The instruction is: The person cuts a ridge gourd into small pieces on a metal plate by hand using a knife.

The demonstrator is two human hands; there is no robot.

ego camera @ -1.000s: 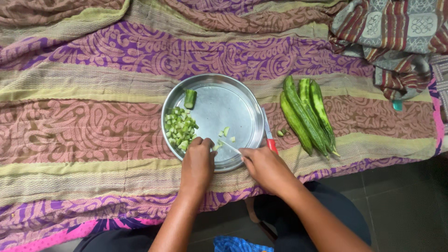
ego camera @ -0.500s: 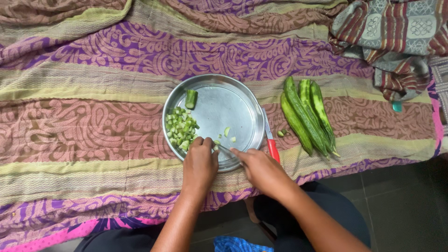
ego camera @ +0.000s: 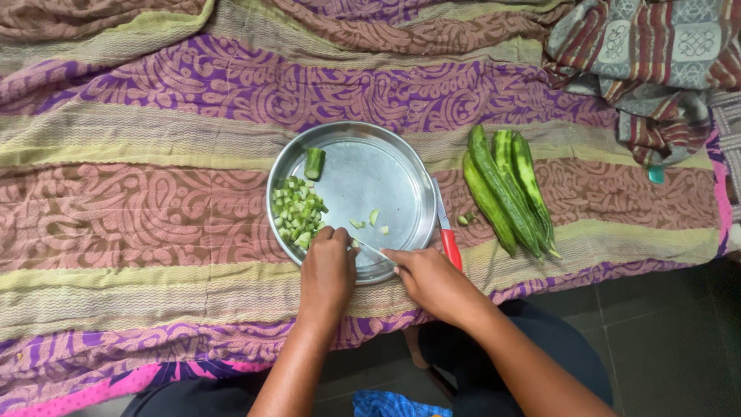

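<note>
Near the middle of the frame, a round steel plate sits on a patterned purple and pink cloth, with a heap of chopped green pieces at its left side and one larger green chunk near its upper rim. At the plate's lower edge the left hand is curled shut over a small piece that cannot be made out, while the right hand is closed on a thin knife whose blade reaches toward the left fingers. Right of the plate lie a red-handled knife and, further right, several whole ridged gourds, with a striped cloth bunched in the upper right corner.
</note>
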